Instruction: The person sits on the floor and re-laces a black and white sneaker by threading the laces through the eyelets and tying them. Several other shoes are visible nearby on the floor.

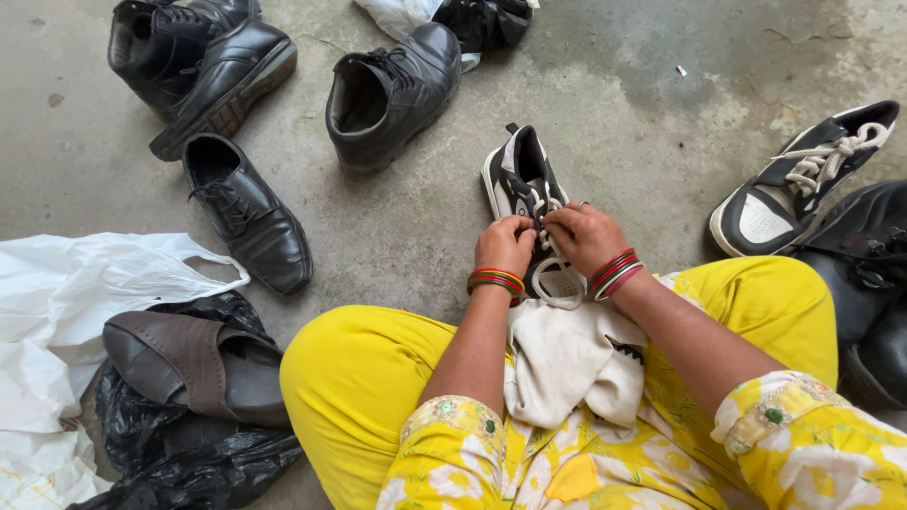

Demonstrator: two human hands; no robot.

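1. On concrete floor (624, 104), black-and-white sneaker (522, 179) sits before crossed legs.
2. Left hand (504, 245) pinches its white laces (546, 212).
3. Right hand (583, 235) grips laces too (matching sneaker (803, 179) lies well apart).

Grey concrete floor (614, 104), stained, daylit

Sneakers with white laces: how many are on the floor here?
2. One sneaker sits between the knees, both hands at its laces: left hand, right hand. The second sneaker lies at the right. More may be hidden.
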